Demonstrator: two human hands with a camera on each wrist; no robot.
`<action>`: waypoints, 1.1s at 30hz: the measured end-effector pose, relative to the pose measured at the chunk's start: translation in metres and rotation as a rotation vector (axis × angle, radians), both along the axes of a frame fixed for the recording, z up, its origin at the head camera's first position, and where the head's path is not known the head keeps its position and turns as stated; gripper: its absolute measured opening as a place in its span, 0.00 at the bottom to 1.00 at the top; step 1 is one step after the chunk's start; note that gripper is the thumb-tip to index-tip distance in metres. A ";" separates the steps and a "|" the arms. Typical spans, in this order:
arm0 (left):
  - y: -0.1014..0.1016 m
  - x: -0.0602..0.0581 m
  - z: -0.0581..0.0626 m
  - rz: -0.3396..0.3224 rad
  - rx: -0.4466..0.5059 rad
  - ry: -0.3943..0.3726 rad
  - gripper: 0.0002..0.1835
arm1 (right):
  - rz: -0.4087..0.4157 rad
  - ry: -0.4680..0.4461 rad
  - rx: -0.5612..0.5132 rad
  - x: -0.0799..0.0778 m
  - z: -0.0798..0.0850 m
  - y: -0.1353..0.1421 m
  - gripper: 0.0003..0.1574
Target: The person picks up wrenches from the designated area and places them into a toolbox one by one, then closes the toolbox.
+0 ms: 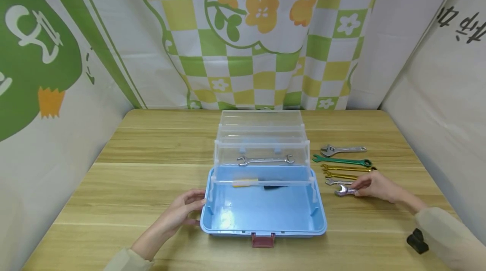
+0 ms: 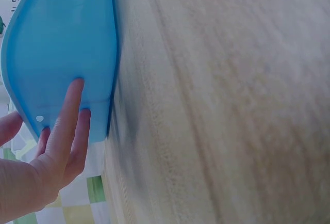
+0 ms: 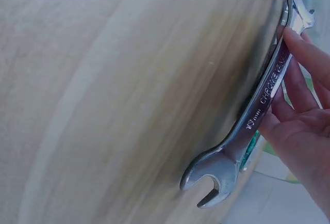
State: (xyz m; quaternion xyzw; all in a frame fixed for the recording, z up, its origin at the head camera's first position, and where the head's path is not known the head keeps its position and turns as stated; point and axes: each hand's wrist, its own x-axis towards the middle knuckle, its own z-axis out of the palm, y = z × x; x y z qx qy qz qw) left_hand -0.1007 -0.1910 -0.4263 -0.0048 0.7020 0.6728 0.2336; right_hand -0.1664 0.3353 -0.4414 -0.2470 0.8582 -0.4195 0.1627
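A light-blue toolbox (image 1: 262,216) with its clear tiered trays raised stands in the middle of the table. My left hand (image 1: 182,212) rests on its left side; in the left wrist view the extended fingers (image 2: 64,118) touch the blue outer wall, thumb beside the rim. At the right, my right hand (image 1: 377,186) pinches a silver double open-end wrench (image 3: 263,97) by its shank, with lettering stamped along it. Just behind it lie another silver wrench (image 1: 332,181), two gold wrenches (image 1: 343,175), a green ratchet wrench (image 1: 341,160) and an adjustable wrench (image 1: 343,149).
A silver open-end wrench (image 1: 265,160) lies on a clear tray (image 1: 228,153). Partly under the trays, a yellow-and-black item (image 1: 244,182) sits inside the box. A maroon latch (image 1: 263,240) juts from the box front. Near the right sleeve is a small black object (image 1: 417,241).
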 end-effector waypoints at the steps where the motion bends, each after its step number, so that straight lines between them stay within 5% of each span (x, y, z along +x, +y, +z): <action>1: 0.000 0.000 0.000 -0.002 0.001 0.000 0.30 | -0.008 -0.008 0.007 0.000 0.002 0.000 0.12; 7: 0.000 0.000 0.000 0.004 -0.003 -0.001 0.31 | -0.049 -0.044 0.043 0.001 0.019 -0.004 0.13; 18: 0.001 0.000 0.001 0.024 -0.007 -0.009 0.31 | -0.020 0.085 0.060 -0.001 0.053 -0.023 0.10; 33: 0.001 0.001 0.001 0.029 -0.002 -0.007 0.31 | -0.034 0.062 0.116 -0.005 0.087 -0.057 0.11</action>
